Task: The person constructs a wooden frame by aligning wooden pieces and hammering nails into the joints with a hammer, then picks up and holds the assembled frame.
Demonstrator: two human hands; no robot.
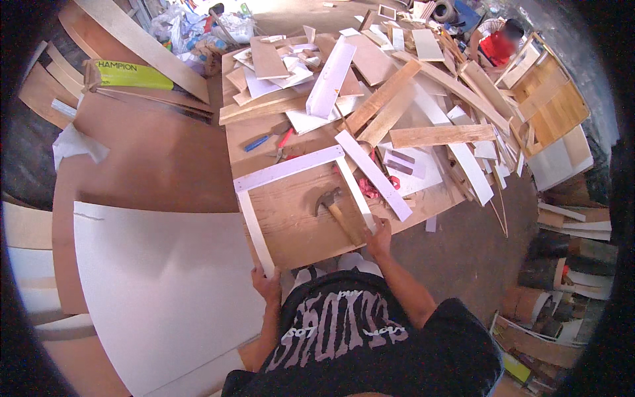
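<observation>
A three-sided white wooden frame (286, 169) lies open toward me on a plywood worktable (291, 212). My left hand (266, 284) grips the near end of the frame's left strip. My right hand (378, 236) holds the near end of its right strip. A claw hammer (334, 206) with a wooden handle rests on the table inside the frame, close to my right hand. A loose white strip (374, 175) lies diagonally just right of the frame.
Offcuts of wood and white board (397, 99) cover the far half of the table. Pliers with red handles (281, 147) and a blue-handled tool (256, 143) lie beyond the frame. A large white panel (159, 291) leans at my left. Another person (499, 41) sits far right.
</observation>
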